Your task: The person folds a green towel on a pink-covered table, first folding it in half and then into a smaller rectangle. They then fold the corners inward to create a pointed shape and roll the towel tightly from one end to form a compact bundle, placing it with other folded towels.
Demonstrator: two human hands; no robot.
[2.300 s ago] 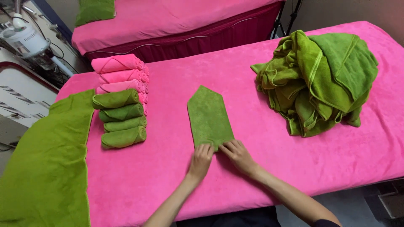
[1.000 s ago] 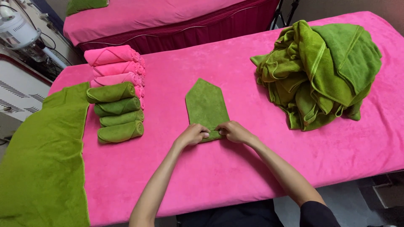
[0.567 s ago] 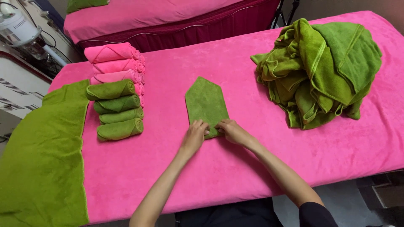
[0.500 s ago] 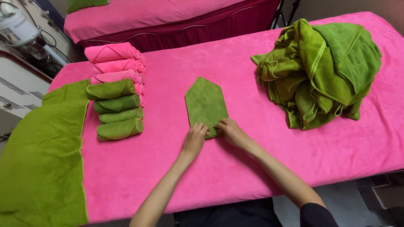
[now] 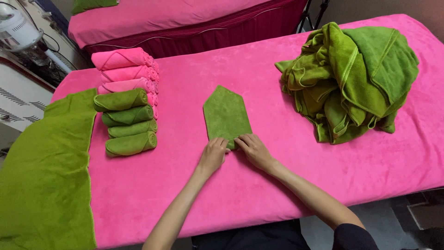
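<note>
lying flat near the middle of the pink table (image 5: 277,185) is a small green towel (image 5: 225,113), folded to a point at its far end. a heap of loose green towels (image 5: 351,78) sits to the right of it, well apart. to the left stands a row of rolled towels: four green rolls (image 5: 125,122) nearer the person, pink rolls (image 5: 122,71) behind them, touching one another. a large green cloth (image 5: 41,171) covers the left end of the table. a second pink table (image 5: 162,18) stands beyond, and a white machine (image 5: 16,32) is at the upper left. nothing lies between the hands and the towel.

both forearms reach in from the bottom edge and meet at the towel's near edge. the left hand (image 5: 213,155) lies palm down, fingers on the near left corner. the right hand (image 5: 253,149) lies palm down just beside it, fingertips on the near right corner. the hands are close together, almost touching, pressing on the towel's near edge where the cloth looks slightly turned up; whether the fingers pinch the cloth or only press it cannot be told.
</note>
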